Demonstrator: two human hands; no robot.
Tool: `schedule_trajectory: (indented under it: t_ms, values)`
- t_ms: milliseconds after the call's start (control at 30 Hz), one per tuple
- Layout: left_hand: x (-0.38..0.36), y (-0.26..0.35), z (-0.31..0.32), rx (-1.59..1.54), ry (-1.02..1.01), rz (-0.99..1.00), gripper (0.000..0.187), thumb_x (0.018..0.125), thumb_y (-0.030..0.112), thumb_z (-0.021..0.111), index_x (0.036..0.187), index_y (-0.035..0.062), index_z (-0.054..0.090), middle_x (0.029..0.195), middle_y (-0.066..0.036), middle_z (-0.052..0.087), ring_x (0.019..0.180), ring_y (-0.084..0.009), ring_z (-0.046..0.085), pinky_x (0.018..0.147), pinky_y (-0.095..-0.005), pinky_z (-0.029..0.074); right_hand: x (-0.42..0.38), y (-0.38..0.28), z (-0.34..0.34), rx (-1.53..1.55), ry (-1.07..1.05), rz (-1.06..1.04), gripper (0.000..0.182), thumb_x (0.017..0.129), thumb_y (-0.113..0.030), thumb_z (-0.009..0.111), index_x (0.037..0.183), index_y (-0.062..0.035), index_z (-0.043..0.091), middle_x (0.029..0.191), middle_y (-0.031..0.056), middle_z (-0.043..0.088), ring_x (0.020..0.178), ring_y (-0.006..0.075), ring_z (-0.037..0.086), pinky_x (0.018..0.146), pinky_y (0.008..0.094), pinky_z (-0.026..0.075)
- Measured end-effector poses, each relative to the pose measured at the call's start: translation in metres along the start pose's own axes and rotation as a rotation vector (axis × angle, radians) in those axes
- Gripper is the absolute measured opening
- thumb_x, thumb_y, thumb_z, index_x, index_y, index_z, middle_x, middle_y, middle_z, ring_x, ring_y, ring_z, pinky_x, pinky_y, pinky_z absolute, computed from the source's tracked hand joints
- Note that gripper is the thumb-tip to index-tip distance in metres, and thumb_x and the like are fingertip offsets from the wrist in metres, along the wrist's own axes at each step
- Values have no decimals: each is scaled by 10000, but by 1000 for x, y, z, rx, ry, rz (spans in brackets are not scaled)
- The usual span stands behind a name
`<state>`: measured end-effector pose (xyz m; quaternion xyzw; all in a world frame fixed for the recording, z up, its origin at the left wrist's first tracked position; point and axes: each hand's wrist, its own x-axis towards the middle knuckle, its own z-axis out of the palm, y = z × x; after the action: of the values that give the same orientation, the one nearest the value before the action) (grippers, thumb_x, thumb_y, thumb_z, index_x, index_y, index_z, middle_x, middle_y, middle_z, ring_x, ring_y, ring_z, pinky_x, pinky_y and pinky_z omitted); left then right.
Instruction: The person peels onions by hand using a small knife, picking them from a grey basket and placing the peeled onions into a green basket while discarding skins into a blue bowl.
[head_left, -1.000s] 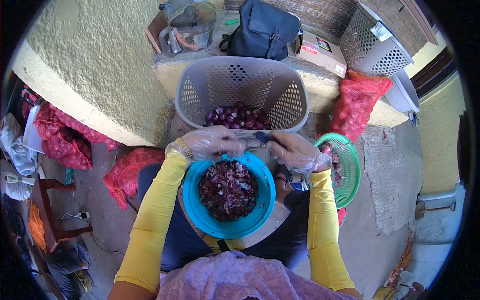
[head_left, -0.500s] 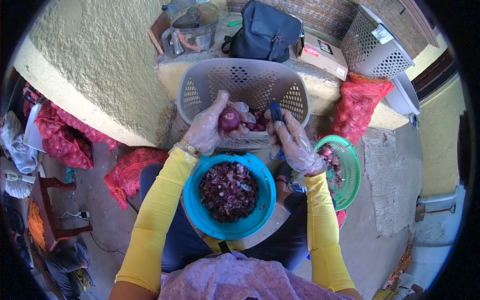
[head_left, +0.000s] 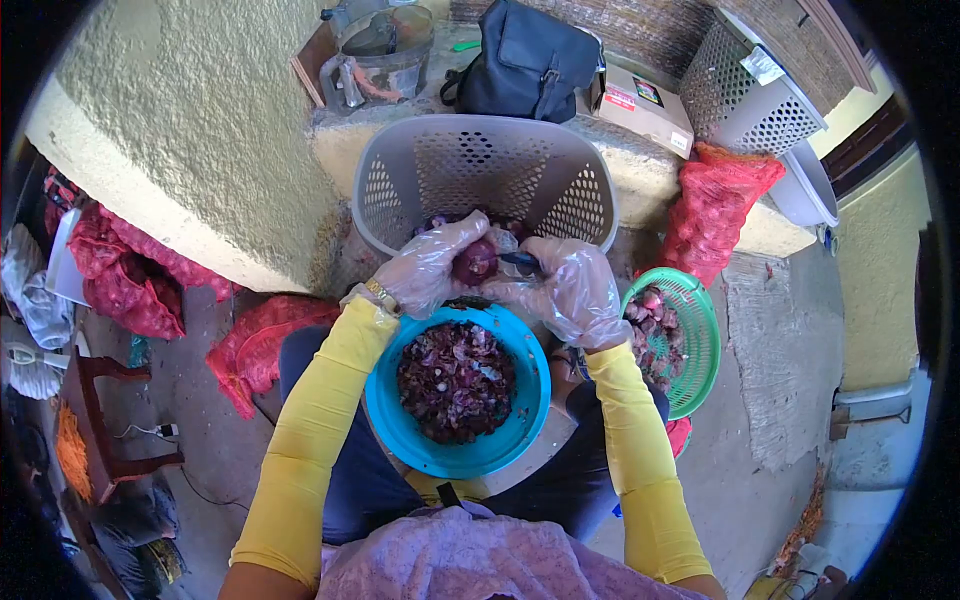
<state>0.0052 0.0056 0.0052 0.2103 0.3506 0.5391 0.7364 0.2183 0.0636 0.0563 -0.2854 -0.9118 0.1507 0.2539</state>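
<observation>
In clear plastic gloves, both of my hands meet over the near rim of the grey perforated basket [head_left: 375,170]. My left hand [head_left: 425,268] grips a red onion [head_left: 474,264] with the thumb on top. From the right, my right hand [head_left: 572,290] is closed round a blue-handled knife [head_left: 518,262], its tip end against or close beside the onion; the fingers hide most of it. More red onions lie in the basket, partly behind my hands. Below them, between my legs, sits a blue basin [head_left: 533,400] holding onion skins [head_left: 458,385].
A green colander [head_left: 705,370] with small onion pieces stands at my right. Red mesh sacks [head_left: 715,215] flank both sides. Behind the basket, a ledge carries a black backpack [head_left: 530,60], a cardboard box [head_left: 645,110] and a clear plastic container [head_left: 385,55].
My right hand has moved left and turned inward, bringing the knife from apart to the onion. My left hand has shifted slightly right and down with the onion.
</observation>
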Motion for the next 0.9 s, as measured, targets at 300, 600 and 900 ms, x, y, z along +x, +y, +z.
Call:
schedule_trajectory:
  t_ms: [300, 600, 900]
  values:
    - [6, -6, 1, -51, -30, -33, 341, 1087, 368, 591, 1133, 43, 684, 1075, -91, 718, 977, -216, 713, 844, -381, 628, 1, -4, -2, -76, -56, 9, 536, 792, -566, 829, 1076, -113, 791, 858, 150, 739, 845, 362, 724, 785, 489, 550]
    - [3, -2, -2, 26, -57, -86, 304, 1099, 337, 573, 1165, 54, 663, 1086, -95, 714, 989, -224, 707, 862, -373, 617, 1, -2, 3, -32, -15, -78, 502, 790, -525, 850, 973, -65, 767, 846, 164, 726, 791, 383, 707, 713, 479, 541]
    - [11, -10, -11, -28, -57, -106, 259, 1092, 305, 588, 1154, 63, 657, 1096, -109, 720, 995, -245, 718, 888, -408, 622, 3, -5, 4, -60, -100, -28, 524, 806, -582, 812, 1011, -101, 788, 848, 144, 740, 821, 362, 720, 780, 488, 544]
